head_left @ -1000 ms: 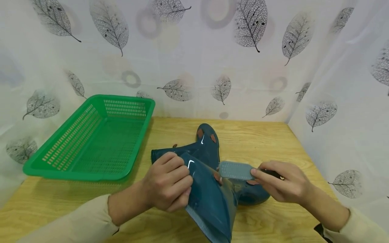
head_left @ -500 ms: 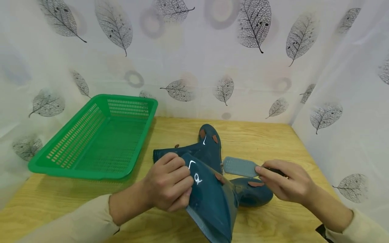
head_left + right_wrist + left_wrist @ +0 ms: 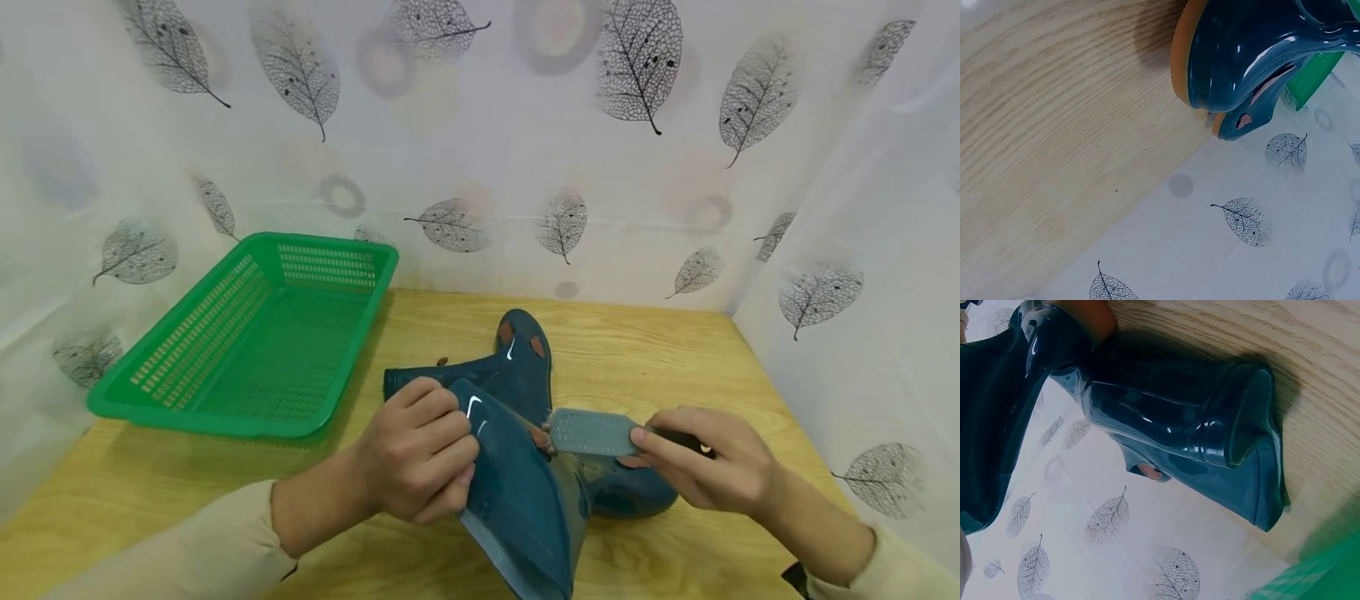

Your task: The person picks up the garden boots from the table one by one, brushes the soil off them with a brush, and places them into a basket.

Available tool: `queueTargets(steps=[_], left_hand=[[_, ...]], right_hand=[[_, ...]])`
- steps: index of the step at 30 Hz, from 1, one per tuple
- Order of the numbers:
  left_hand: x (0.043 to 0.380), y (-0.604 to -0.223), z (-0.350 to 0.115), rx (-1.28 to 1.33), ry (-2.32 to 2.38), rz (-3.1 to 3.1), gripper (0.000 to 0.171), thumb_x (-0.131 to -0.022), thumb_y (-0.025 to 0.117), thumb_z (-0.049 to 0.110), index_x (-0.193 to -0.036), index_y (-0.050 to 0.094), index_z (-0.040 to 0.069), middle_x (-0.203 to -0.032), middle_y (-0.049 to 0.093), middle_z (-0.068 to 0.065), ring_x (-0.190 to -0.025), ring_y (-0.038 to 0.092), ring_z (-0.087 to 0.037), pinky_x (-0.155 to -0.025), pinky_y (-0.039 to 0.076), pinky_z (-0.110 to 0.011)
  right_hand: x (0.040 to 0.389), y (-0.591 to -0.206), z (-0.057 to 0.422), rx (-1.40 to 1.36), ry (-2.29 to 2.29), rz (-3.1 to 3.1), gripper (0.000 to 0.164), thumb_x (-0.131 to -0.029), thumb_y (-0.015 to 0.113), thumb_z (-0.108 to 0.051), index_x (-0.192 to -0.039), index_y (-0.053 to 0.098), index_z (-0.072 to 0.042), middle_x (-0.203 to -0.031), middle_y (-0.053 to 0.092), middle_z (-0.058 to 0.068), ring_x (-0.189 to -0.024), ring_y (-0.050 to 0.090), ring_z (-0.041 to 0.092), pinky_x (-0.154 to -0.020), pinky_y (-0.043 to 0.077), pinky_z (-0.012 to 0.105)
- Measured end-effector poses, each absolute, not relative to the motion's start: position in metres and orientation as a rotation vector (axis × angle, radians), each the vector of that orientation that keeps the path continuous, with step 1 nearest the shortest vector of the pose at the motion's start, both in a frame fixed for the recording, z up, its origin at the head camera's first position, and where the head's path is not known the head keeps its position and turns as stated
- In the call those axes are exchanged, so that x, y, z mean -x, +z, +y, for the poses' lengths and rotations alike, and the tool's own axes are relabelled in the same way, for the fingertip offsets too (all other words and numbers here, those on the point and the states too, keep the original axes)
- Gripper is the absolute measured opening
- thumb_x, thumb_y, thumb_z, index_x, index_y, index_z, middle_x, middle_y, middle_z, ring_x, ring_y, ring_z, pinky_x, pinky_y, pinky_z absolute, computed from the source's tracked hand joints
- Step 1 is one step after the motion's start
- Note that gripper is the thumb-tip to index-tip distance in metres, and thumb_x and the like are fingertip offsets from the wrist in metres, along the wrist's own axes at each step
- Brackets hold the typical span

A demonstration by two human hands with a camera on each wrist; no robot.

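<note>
A glossy dark blue rubber boot lies across the front of the table, its opening toward the near edge and its toe pointing right. My left hand grips the upper shaft. In my right hand is a scrub brush with a grey-blue back and a dark handle. The brush's left end meets a reddish-brown patch on the shaft, and its bristles are mostly hidden under the back. Behind lies the second boot, with brown patches on its toe. Its shaft also shows in the left wrist view.
A green plastic basket with slotted sides stands at the left of the wooden table. A small brown crumb shows beside the rear boot's shaft. A leaf-patterned curtain hangs behind and along the sides.
My right hand has moved the brush slightly away from the shaft, then back down onto the brown patch. The left hand keeps its grip on the boot. The head view has shifted slightly left.
</note>
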State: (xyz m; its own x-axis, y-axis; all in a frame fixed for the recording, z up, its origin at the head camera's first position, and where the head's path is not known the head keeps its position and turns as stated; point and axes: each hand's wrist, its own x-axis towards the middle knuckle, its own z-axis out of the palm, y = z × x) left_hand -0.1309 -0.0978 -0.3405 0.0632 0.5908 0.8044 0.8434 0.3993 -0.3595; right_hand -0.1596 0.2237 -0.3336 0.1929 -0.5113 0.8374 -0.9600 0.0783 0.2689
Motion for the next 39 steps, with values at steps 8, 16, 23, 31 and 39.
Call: queueTargets(steps=[8, 16, 23, 31, 39], left_hand=[[0.133, -0.339, -0.096, 1.283, -0.322, -1.604, 0.036, -0.09, 0.038, 0.017, -0.056, 0.049, 0.018, -0.058, 0.049, 0.003, -0.062, 0.045, -0.017, -0.063, 0.039, -0.032], [0.133, -0.339, -0.096, 1.289, -0.322, -1.602, 0.036, -0.09, 0.037, 0.017, -0.056, 0.049, 0.018, -0.058, 0.048, 0.002, -0.061, 0.046, -0.018, -0.062, 0.04, -0.032], [0.133, -0.339, -0.096, 1.282, -0.322, -1.607, 0.036, -0.091, 0.037, 0.017, -0.057, 0.05, 0.018, -0.058, 0.05, 0.002, -0.062, 0.046, -0.018, -0.063, 0.039, -0.032], [0.135, -0.339, -0.095, 1.286, -0.332, -1.604, 0.034, -0.089, 0.039, 0.017, -0.058, 0.051, 0.017, -0.059, 0.05, 0.002, -0.062, 0.047, -0.018, -0.064, 0.04, -0.032], [0.136, -0.339, -0.094, 1.285, -0.348, -1.6, 0.035, -0.09, 0.038, 0.017, -0.057, 0.052, 0.017, -0.058, 0.051, 0.002, -0.062, 0.047, -0.019, -0.063, 0.041, -0.032]], right_hand=[[0.163, -0.33, 0.221, -1.544, 0.597, -1.443, 0.026, -0.1, 0.057, -0.009, -0.121, 0.069, 0.001, -0.071, 0.06, 0.012, -0.052, 0.04, 0.012, -0.046, 0.03, 0.02], [0.162, -0.332, 0.228, -1.54, 0.542, -1.512, 0.028, -0.101, 0.056, -0.01, -0.124, 0.068, 0.0, -0.071, 0.061, 0.011, -0.052, 0.044, 0.012, -0.047, 0.032, 0.02], [0.165, -0.334, 0.23, -1.522, 0.483, -1.526, 0.027, -0.102, 0.055, -0.011, -0.123, 0.069, -0.003, -0.072, 0.062, 0.011, -0.05, 0.044, 0.013, -0.046, 0.033, 0.02], [0.164, -0.331, 0.23, -1.51, 0.606, -1.472, 0.025, -0.1, 0.055, -0.008, -0.119, 0.069, 0.003, -0.07, 0.057, 0.014, -0.052, 0.035, 0.01, -0.049, 0.025, 0.021], [0.158, -0.328, 0.224, -1.569, 0.647, -1.411, 0.025, -0.099, 0.058, -0.006, -0.118, 0.068, 0.006, -0.066, 0.055, 0.011, -0.05, 0.035, 0.009, -0.047, 0.026, 0.018]])
